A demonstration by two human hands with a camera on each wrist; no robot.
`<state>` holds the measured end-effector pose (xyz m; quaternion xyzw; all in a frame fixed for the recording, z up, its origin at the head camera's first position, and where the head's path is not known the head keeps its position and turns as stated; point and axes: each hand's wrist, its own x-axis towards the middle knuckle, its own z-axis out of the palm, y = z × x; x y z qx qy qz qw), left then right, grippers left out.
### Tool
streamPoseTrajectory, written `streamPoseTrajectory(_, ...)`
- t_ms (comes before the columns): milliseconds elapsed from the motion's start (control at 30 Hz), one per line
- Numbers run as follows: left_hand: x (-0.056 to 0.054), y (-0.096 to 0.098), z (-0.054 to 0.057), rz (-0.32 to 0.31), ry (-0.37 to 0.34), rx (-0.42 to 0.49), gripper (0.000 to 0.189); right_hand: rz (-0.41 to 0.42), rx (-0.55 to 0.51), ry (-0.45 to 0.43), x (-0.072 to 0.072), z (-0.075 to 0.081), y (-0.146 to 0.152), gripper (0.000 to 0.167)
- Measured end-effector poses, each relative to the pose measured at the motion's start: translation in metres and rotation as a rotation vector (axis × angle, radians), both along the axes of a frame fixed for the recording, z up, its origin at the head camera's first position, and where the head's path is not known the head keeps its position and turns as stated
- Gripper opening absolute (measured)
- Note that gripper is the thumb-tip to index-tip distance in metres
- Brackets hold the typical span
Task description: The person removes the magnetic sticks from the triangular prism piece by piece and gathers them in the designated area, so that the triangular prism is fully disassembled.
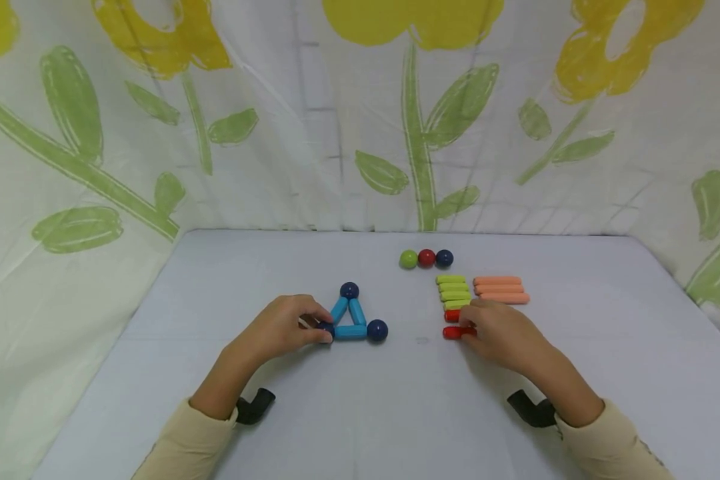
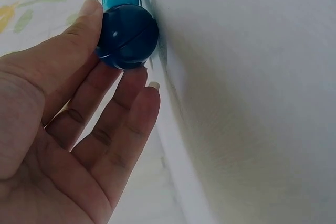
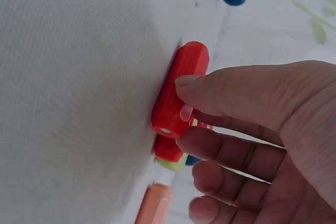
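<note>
Now I've got my left hand's (image 1: 285, 327) fingertips pinching the navy ball (image 2: 127, 38) at the near left corner of the blue triangle (image 1: 351, 333), my right hand (image 1: 507, 335) gripping the nearer red rod (image 3: 178, 93), yellow-green rods (image 1: 453, 288) just beyond.

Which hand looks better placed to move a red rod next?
Probably the right hand: it pinches the nearer red rod, while the left hand is busy holding a dark blue ball at one corner of the blue triangle.
</note>
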<state>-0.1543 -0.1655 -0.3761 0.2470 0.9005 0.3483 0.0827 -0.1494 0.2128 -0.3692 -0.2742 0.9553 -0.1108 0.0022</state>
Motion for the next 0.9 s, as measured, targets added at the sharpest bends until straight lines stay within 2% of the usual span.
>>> streamPoseTrajectory(300, -0.001, -0.001, 0.0, 0.002, 0.006, -0.007, 0.026, -0.034, -0.019, 0.045, -0.004, -0.001, 0.006, 0.021)
streamPoseTrajectory(633, 0.0, -0.001, -0.001, 0.013, -0.012, -0.001, 0.025, -0.027, -0.048, 0.088, -0.004, -0.005, 0.004, 0.02)
streamPoseTrajectory(767, 0.001, -0.001, -0.001, 0.012, -0.009, 0.005, 0.025, 0.025, -0.063, 0.126, -0.002, -0.003, -0.008, 0.019)
streamPoseTrajectory(900, 0.0, -0.001, -0.002, -0.003, -0.005, 0.015, 0.025, 0.132, -0.095, 0.099, -0.001, 0.002, -0.033, 0.018)
